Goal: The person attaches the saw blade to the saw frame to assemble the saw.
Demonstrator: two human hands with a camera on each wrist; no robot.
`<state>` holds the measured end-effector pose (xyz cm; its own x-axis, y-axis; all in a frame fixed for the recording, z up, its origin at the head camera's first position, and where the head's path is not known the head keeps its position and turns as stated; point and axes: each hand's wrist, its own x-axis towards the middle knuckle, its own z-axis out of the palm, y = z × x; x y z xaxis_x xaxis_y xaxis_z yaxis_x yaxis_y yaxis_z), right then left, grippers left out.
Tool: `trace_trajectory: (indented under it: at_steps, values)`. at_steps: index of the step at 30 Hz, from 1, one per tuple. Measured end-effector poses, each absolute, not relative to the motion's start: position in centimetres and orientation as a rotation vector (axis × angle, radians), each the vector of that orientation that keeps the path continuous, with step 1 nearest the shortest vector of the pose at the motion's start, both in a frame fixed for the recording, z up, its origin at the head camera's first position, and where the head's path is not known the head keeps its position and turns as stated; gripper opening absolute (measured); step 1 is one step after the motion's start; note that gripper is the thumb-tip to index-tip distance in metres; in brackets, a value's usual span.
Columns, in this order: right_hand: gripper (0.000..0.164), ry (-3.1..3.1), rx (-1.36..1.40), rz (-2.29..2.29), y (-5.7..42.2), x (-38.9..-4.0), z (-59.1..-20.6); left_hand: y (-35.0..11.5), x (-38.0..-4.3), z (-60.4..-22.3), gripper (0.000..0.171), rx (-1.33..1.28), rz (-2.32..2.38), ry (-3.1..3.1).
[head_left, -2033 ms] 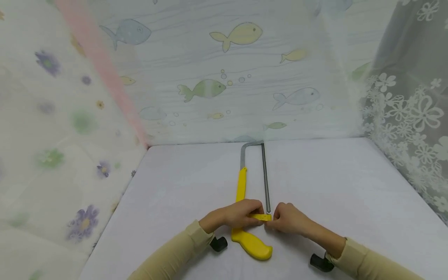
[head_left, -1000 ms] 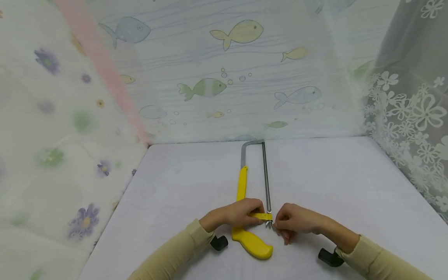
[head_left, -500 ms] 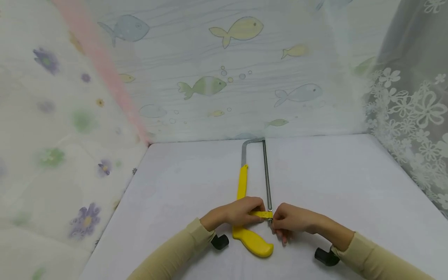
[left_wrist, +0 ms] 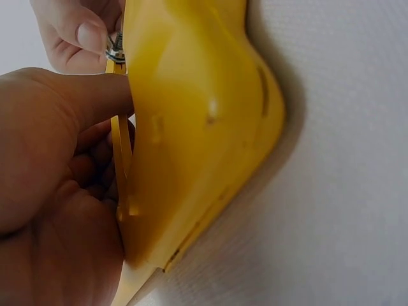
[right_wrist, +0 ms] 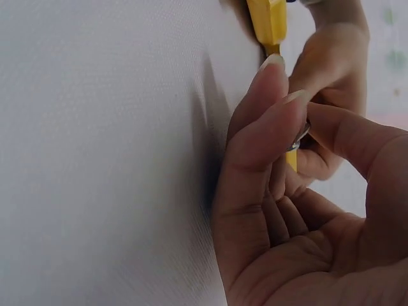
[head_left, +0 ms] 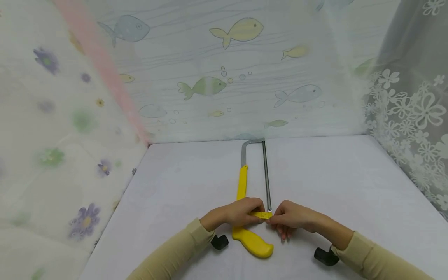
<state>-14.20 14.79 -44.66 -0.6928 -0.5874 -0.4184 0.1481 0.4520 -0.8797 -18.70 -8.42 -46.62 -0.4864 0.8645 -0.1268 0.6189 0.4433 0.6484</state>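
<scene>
A hacksaw (head_left: 242, 182) with a yellow and grey metal frame lies on the white table, its handle (head_left: 257, 244) towards me. Its thin blade (head_left: 267, 179) runs along the right side. My left hand (head_left: 241, 212) reaches over the frame and grips the short yellow crosspiece (head_left: 262, 215) between thumb and fingers. At the crosspiece's right end, my right hand (head_left: 294, 216) has thumb and forefinger on a small metal wing nut (left_wrist: 116, 51). Fingers mostly cover the wing nut (right_wrist: 299, 137) in the right wrist view, and the head view hides it.
The white tabletop (head_left: 189, 175) meets a fish-patterned curtain (head_left: 206, 70) at the back. Flowered sheeting (head_left: 52, 155) hangs on the left, and lacy grey fabric (head_left: 416, 105) on the right. Black camera mounts (head_left: 219, 242) sit under both wrists.
My right hand was a little right of the wing nut a second ago, leaving it visible; its fingers have since come back left onto it. My left hand keeps its grip and the hacksaw stays put.
</scene>
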Motion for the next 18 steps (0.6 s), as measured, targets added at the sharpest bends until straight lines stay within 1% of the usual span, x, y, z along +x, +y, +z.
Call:
trace_trajectory:
  at_steps: [9,18]
  values:
    - [0.024,1.945,-0.382,-1.342,15.0,-14.4,-44.5,-8.4,-18.7,-46.5,0.009,1.238,0.761,2.246]
    - [0.024,1.74,-0.444,-1.465,16.0,-15.0,-45.4,-8.4,-18.7,-46.5,0.009,1.245,0.745,2.261]
